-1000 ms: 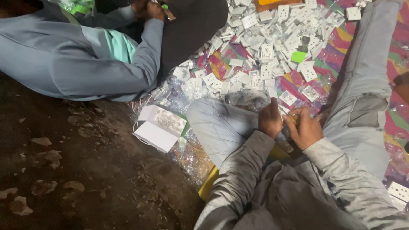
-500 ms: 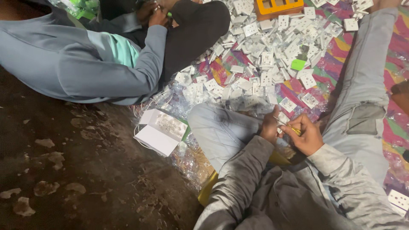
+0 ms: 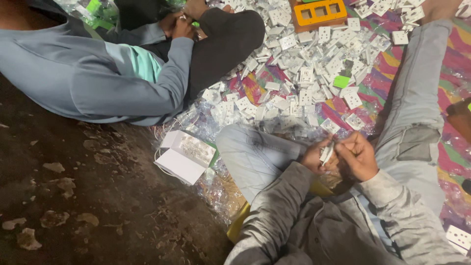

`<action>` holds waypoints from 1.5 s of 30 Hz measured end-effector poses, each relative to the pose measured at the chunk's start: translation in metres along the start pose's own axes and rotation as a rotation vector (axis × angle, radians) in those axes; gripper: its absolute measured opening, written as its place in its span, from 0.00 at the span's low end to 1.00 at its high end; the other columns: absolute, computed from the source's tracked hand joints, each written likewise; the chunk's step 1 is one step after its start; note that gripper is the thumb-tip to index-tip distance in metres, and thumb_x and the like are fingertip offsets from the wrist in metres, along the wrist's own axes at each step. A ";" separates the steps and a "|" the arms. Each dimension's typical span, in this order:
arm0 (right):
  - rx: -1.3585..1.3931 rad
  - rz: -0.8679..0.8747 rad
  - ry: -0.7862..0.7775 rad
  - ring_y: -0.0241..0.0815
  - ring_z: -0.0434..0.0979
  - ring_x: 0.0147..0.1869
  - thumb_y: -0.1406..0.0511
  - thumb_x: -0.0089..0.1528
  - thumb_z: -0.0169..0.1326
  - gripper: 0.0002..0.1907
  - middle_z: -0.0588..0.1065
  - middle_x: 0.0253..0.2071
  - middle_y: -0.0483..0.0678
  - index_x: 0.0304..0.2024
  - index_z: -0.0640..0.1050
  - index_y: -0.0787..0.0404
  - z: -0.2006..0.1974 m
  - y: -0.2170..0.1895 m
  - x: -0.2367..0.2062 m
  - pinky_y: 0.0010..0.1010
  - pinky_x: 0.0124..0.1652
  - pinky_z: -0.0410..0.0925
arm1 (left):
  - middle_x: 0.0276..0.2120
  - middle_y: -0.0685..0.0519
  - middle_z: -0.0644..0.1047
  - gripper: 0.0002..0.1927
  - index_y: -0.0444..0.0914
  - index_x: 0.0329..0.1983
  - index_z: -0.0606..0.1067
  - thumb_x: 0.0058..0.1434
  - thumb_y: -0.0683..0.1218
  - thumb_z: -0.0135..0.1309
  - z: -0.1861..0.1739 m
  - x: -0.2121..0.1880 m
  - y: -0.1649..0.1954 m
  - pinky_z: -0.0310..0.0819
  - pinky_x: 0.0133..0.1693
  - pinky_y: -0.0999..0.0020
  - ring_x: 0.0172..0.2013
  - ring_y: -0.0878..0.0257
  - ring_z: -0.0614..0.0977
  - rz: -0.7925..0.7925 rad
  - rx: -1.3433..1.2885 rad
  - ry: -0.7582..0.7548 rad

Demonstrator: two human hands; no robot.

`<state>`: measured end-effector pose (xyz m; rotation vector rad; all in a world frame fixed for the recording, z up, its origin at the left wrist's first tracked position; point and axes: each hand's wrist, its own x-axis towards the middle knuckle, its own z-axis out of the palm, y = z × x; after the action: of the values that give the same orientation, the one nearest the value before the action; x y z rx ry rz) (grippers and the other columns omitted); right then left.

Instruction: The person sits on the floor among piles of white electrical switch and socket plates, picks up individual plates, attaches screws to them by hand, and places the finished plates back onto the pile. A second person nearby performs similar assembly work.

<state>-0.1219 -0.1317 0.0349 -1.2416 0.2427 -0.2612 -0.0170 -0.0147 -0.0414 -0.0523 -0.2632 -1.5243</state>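
Both of my hands meet over my lap, between my grey-trousered legs. My left hand (image 3: 313,157) and my right hand (image 3: 358,156) pinch a small white plastic socket plate (image 3: 326,152) held on edge between them. Just beyond my knees lies a big heap of similar white socket plates (image 3: 304,73) spread over a colourful striped mat (image 3: 451,64). My grey sleeves fill the bottom of the view.
A co-worker in a grey-blue jacket (image 3: 88,78) sits at the left, hands (image 3: 179,24) busy on a raised knee. An open white box (image 3: 184,156) lies on clear plastic wrappers. An orange frame (image 3: 318,12) sits at the far edge; bare dirt floor (image 3: 73,206) at left.
The view has tilted so the heap and orange frame show more. My hands have lifted slightly and now hold the white plate upright between them.
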 end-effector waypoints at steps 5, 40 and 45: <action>-0.413 -0.030 0.273 0.30 0.64 0.36 0.65 0.75 0.46 0.07 0.67 0.34 0.40 0.50 0.70 0.63 -0.001 0.011 0.007 0.23 0.35 0.62 | 0.22 0.52 0.72 0.32 0.35 0.40 0.74 0.79 0.67 0.37 -0.006 0.004 0.008 0.63 0.19 0.67 0.18 0.64 0.71 0.224 0.748 0.910; -0.970 -0.315 0.284 0.39 0.83 0.37 0.67 0.65 0.60 0.11 0.79 0.40 0.49 0.50 0.80 0.61 0.055 -0.055 -0.006 0.31 0.35 0.75 | 0.29 0.43 0.81 0.35 0.28 0.41 0.79 0.80 0.60 0.31 0.033 -0.009 0.009 0.74 0.31 0.57 0.28 0.53 0.83 0.582 1.512 0.992; -0.293 0.105 0.268 0.29 0.76 0.30 0.66 0.67 0.58 0.10 0.79 0.30 0.43 0.47 0.82 0.67 0.035 -0.029 0.012 0.22 0.29 0.67 | 0.29 0.50 0.80 0.38 0.27 0.49 0.77 0.73 0.67 0.36 0.036 -0.008 0.015 0.71 0.23 0.64 0.23 0.62 0.78 0.422 1.017 1.022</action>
<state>-0.1010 -0.1133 0.0725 -1.4773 0.5927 -0.3093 -0.0072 0.0012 -0.0066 1.3477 -0.1506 -0.7116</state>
